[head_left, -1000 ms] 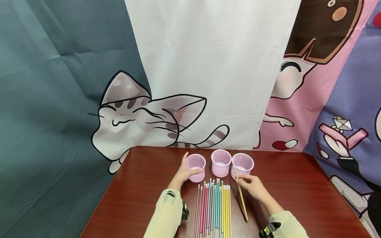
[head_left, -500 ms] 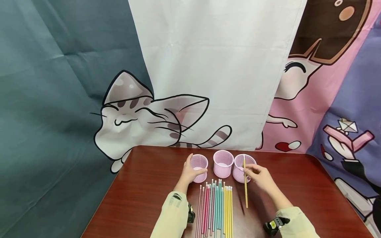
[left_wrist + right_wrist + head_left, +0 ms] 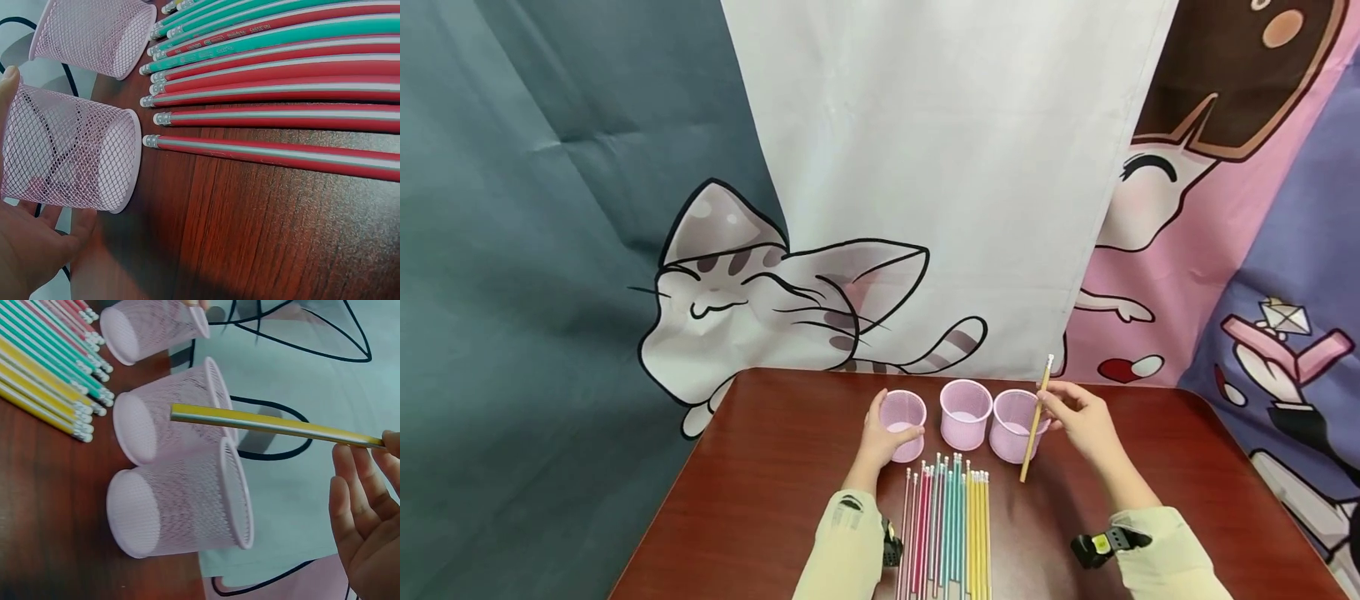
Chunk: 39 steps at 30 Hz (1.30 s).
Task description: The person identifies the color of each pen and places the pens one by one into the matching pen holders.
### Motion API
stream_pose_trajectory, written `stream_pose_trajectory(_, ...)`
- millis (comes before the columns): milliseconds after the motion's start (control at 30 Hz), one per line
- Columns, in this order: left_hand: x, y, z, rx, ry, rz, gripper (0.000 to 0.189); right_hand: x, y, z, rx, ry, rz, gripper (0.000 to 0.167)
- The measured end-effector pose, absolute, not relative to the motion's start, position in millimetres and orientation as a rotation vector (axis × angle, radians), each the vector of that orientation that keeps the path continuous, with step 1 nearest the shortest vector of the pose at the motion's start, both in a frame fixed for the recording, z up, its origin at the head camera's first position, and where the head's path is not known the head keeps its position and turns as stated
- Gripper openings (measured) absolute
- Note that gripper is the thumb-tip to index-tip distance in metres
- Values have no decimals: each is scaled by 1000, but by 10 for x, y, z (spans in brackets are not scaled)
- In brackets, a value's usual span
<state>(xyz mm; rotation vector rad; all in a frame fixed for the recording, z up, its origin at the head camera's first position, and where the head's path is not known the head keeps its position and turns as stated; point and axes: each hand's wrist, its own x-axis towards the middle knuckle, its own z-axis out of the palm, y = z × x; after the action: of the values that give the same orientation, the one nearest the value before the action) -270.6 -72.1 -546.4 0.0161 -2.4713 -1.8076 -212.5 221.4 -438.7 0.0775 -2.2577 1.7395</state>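
My left hand (image 3: 876, 437) holds the left pink mesh pencil cup (image 3: 910, 452), thumb and fingers around its sides; the left wrist view shows that cup (image 3: 75, 150) upright on the table, some fingers partly hidden. Between thumb and fingers my right hand (image 3: 1088, 423) pinches a yellow pencil (image 3: 1033, 433) near its white eraser end. In the right wrist view the pencil (image 3: 250, 420) is in the air, its plain end over the cups. The right mesh cup (image 3: 1009, 446) stands beside the middle mesh cup (image 3: 964, 432).
In front of the cups lie side by side several red pencils (image 3: 917, 529), green pencils (image 3: 952, 533) and yellow pencils (image 3: 979, 533), erasers toward the cups. A brown wooden table (image 3: 760, 500) carries everything. Behind its far edge hangs a printed cloth (image 3: 940, 183).
My right hand has raised the yellow pencil and moved it away and to the right; the pencil now stands steeper, eraser end up, before the right cup. The left hand stays on its cup.
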Motion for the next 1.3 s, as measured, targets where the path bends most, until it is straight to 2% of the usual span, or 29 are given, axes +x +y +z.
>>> stream_pose_trajectory(333, -2718, -706, -5455, 33, -2438, -1843, 96, -2379, 2391, -4438, -10, -2082, 1751, 31)
stream_pose_trajectory(600, -2687, -719, -5461, 38, -2444, -1873, 97, -2473, 2421, -4389, -79, -1984, 1812, 22)
stream_pose_trajectory(733, -2682, -724, -5458, 27, -2430, -1880, 97, -2481, 2380, -4368, -126, -1969, 1806, 26)
stream_pose_trajectory(967, -2697, -714, -5492, 0, -2431, -1871, 97, -2390, 2284, -4286, -106, -2018, 1748, 22)
stream_pose_trajectory(1300, -2728, -702, -5483, 44, -2445, -1877, 97, -2584, 2429, -4681, -202, -2097, 1673, 21)
